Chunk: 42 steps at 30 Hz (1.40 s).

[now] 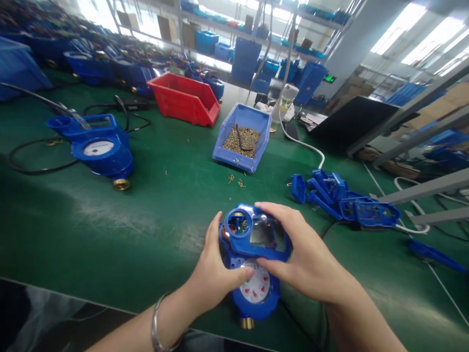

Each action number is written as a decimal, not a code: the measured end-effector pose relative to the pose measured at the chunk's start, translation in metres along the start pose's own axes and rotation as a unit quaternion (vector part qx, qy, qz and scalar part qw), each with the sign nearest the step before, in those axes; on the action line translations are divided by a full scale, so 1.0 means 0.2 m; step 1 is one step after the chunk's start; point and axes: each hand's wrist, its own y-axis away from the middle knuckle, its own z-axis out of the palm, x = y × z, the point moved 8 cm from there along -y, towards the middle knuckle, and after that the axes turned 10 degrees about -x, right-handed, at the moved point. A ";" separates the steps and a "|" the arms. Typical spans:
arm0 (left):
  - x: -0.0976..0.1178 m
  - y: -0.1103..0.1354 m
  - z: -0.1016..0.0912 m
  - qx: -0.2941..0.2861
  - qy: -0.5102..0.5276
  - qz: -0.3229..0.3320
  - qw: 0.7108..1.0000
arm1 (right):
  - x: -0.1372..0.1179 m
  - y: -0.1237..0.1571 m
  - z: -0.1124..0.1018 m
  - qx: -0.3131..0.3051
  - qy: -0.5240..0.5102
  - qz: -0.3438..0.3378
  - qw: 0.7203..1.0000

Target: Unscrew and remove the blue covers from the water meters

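A blue water meter [252, 259] with a white dial, a clear window and a brass fitting lies on the green table mat [164, 205] close to the near edge. My left hand [212, 269] grips its left side, thumb pressed on the dial. My right hand [304, 254] wraps over its right side and top, fingers curled on the blue housing. A bracelet circles my left wrist.
A second blue meter [100, 151] with black cables lies at the left. A blue bin of small brass screws [242, 137] and a red bin [183, 100] stand further back. Blue plastic covers [340, 198] are piled at the right, near a laptop [351, 122] and metal rails.
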 end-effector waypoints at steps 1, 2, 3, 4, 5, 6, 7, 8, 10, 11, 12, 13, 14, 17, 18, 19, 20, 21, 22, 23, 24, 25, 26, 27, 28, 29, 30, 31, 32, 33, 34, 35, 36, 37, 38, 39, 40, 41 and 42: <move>0.00 0.00 0.01 -0.008 0.005 -0.012 1.000 | -0.01 -0.01 0.02 -0.017 0.010 -0.010 1.000; -0.01 0.00 0.02 -0.014 0.011 -0.024 1.000 | -0.01 -0.02 0.03 -0.031 0.016 -0.016 0.999; -0.01 0.00 0.03 -0.020 0.016 -0.033 0.999 | -0.01 -0.03 0.04 -0.041 0.019 -0.019 0.999; -0.01 0.00 0.03 -0.023 0.023 -0.039 0.999 | -0.01 -0.03 0.05 -0.048 0.020 -0.020 0.998; -0.01 -0.01 0.03 -0.026 0.030 -0.043 0.998 | 0.00 -0.04 0.05 -0.052 0.020 -0.021 0.998; -0.01 -0.01 0.04 -0.028 0.035 -0.045 0.998 | 0.00 -0.04 0.06 -0.055 0.019 -0.024 0.998; 0.00 -0.01 0.04 -0.028 0.036 -0.047 0.998 | 0.00 -0.04 0.06 -0.056 0.018 -0.028 0.998; 0.00 -0.01 0.04 -0.026 0.035 -0.048 0.998 | 0.00 -0.04 0.06 -0.057 0.017 -0.033 0.998; 0.00 -0.01 0.03 -0.018 0.033 -0.047 0.998 | 0.00 -0.05 0.06 -0.061 0.017 -0.039 0.997; 0.00 -0.01 0.03 -0.016 0.033 -0.047 0.998 | 0.00 -0.05 0.07 -0.065 0.017 -0.040 0.997; 0.00 -0.01 0.04 -0.016 0.034 -0.046 0.998 | 0.00 -0.05 0.07 -0.070 0.016 -0.039 0.997; -0.01 -0.01 0.04 -0.018 0.036 -0.045 0.998 | 0.01 -0.06 0.08 -0.075 0.014 -0.039 0.996; -0.01 -0.01 0.04 -0.020 0.038 -0.042 0.998 | 0.01 -0.06 0.08 -0.079 0.013 -0.038 0.996; -0.02 -0.01 0.05 -0.024 0.041 -0.030 0.998 | 0.04 -0.07 0.10 -0.094 0.007 -0.037 0.995; -0.02 -0.01 0.05 -0.025 0.043 -0.028 0.998 | 0.04 -0.07 0.10 -0.101 0.003 -0.034 0.994; -0.03 -0.01 0.04 -0.025 0.044 -0.027 0.998 | 0.05 -0.07 0.11 -0.108 -0.001 -0.030 0.994; -0.03 0.00 0.04 -0.025 0.045 -0.028 0.998 | 0.06 -0.07 0.11 -0.113 -0.006 -0.024 0.993; -0.03 0.00 0.04 -0.024 0.047 -0.028 0.998 | 0.06 -0.08 0.12 -0.115 -0.011 -0.019 0.993; -0.02 0.00 0.03 -0.024 0.051 -0.027 0.998 | 0.06 -0.08 0.12 -0.115 -0.016 -0.014 0.993; -0.01 -0.01 0.03 -0.024 0.058 -0.025 0.998 | 0.06 -0.08 0.12 -0.113 -0.020 -0.010 0.993; -0.01 -0.01 0.02 -0.023 0.069 -0.023 0.997 | 0.06 -0.08 0.12 -0.110 -0.022 -0.006 0.994; 0.00 -0.02 0.02 -0.022 0.083 -0.025 0.996 | 0.07 -0.08 0.12 -0.109 -0.024 -0.001 0.994; 0.01 -0.03 0.02 -0.019 0.097 -0.030 0.995 | 0.07 -0.08 0.13 -0.109 -0.025 0.003 0.994; 0.01 -0.03 0.01 -0.014 0.108 -0.040 0.993 | 0.07 -0.07 0.13 -0.108 -0.027 0.005 0.994; 0.02 -0.04 0.01 -0.005 0.113 -0.051 0.992 | 0.08 -0.07 0.13 -0.106 -0.031 0.005 0.994; 0.02 -0.05 0.01 0.005 0.111 -0.061 0.992 | 0.08 -0.06 0.14 -0.106 -0.037 0.002 0.994; 0.02 -0.05 0.01 0.014 0.104 -0.068 0.992 | 0.08 -0.06 0.14 -0.106 -0.044 -0.003 0.993; 0.02 -0.06 0.01 0.019 0.096 -0.072 0.993 | 0.09 -0.05 0.14 -0.105 -0.053 -0.008 0.993; 0.02 -0.06 0.01 0.022 0.089 -0.073 0.993 | 0.09 -0.05 0.14 -0.103 -0.062 -0.010 0.993; 0.02 -0.06 0.02 0.023 0.084 -0.074 0.993 | 0.10 -0.04 0.14 -0.101 -0.070 -0.007 0.992; 0.02 -0.06 0.02 0.022 0.083 -0.076 0.993 | 0.11 -0.03 0.14 -0.096 -0.078 0.001 0.992; 0.01 -0.05 0.02 0.020 0.084 -0.079 0.993 | 0.12 -0.02 0.14 -0.088 -0.086 0.017 0.992; 0.00 -0.05 0.02 0.017 0.088 -0.083 0.992 | 0.14 0.00 0.14 -0.078 -0.094 0.037 0.992; -0.01 -0.05 0.02 0.014 0.093 -0.087 0.992 | 0.16 0.01 0.14 -0.069 -0.104 0.059 0.990; -0.02 -0.05 0.02 0.010 0.096 -0.091 0.991 | 0.19 0.03 0.15 -0.060 -0.116 0.079 0.988; -0.03 -0.05 0.02 0.006 0.095 -0.094 0.991 | 0.21 0.05 0.17 -0.052 -0.130 0.094 0.986; -0.04 -0.05 0.02 0.004 0.091 -0.093 0.992 | 0.23 0.07 0.18 -0.044 -0.147 0.103 0.983; -0.04 -0.05 0.02 0.008 0.083 -0.089 0.993 | 0.24 0.08 0.20 -0.036 -0.166 0.108 0.980; -0.03 -0.05 0.01 0.018 0.074 -0.082 0.994 | 0.26 0.10 0.22 -0.028 -0.183 0.112 0.976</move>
